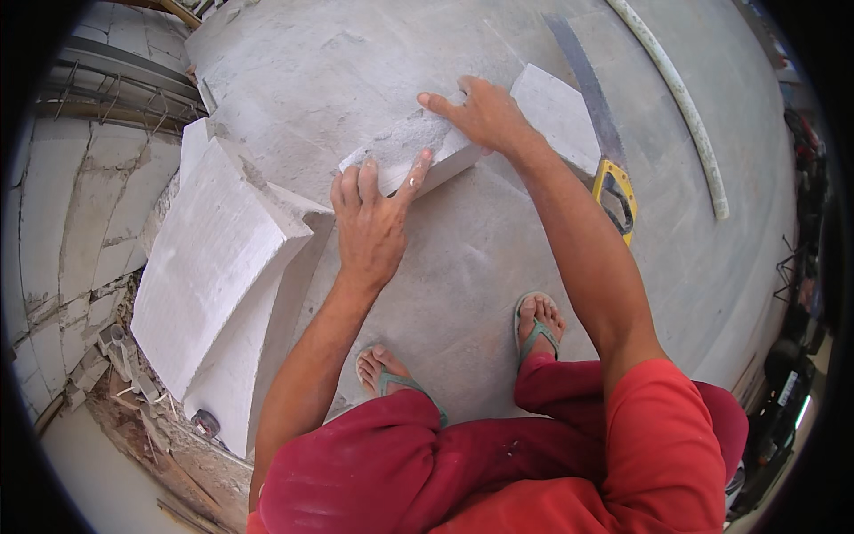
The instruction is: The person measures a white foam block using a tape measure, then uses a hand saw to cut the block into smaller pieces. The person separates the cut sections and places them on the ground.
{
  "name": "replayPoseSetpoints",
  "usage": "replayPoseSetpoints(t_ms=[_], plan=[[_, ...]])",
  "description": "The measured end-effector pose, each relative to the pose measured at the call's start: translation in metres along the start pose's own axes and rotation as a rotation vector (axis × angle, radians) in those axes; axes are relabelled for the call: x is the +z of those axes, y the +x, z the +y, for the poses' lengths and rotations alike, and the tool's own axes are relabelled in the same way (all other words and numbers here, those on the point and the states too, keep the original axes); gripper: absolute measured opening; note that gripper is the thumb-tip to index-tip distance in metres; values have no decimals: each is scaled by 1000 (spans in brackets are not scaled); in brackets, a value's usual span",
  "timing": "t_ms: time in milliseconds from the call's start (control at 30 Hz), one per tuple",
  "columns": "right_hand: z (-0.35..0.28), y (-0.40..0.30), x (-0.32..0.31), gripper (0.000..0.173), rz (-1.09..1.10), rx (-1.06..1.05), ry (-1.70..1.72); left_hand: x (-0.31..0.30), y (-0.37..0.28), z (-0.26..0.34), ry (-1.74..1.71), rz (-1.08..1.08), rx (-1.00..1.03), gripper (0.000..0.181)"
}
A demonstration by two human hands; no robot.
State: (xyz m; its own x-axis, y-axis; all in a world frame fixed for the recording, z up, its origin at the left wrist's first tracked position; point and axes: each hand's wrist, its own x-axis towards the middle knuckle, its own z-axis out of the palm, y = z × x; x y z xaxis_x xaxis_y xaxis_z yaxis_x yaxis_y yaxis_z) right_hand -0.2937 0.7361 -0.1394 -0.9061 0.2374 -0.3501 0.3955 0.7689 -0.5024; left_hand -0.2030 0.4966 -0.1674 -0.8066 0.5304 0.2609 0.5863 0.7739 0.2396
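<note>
A pale aerated concrete block piece (417, 137) with a rough, broken top face lies low over the concrete floor, between my hands. My left hand (370, 223) grips its near left end, fingers spread over the edge. My right hand (487, 117) holds its far right end, with the thumb side towards the rough face. Just right of that hand sits another cut block piece (557, 117) with a smooth top. Beside it lies a handsaw (615, 197) with a yellow and black handle, its blade pointing away from me.
Large white blocks (213, 260) lean together on my left, with a small round dark object (205, 424) near their base. Behind them are a block wall (53, 207) and a rebar cage (120, 100). A long pale pipe (680, 93) lies on the floor at right. My sandalled feet are below.
</note>
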Motion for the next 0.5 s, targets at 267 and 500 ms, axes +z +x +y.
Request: replayPoseSetpoints(t_ms=[267,500], plan=[[3,1,-3,94,-37,-12,-59,7,-19,-6,-112,54,-33,65],[-13,-21,-3,96,28,-204,-347,-39,-67,-8,-484,53,-102,44]])
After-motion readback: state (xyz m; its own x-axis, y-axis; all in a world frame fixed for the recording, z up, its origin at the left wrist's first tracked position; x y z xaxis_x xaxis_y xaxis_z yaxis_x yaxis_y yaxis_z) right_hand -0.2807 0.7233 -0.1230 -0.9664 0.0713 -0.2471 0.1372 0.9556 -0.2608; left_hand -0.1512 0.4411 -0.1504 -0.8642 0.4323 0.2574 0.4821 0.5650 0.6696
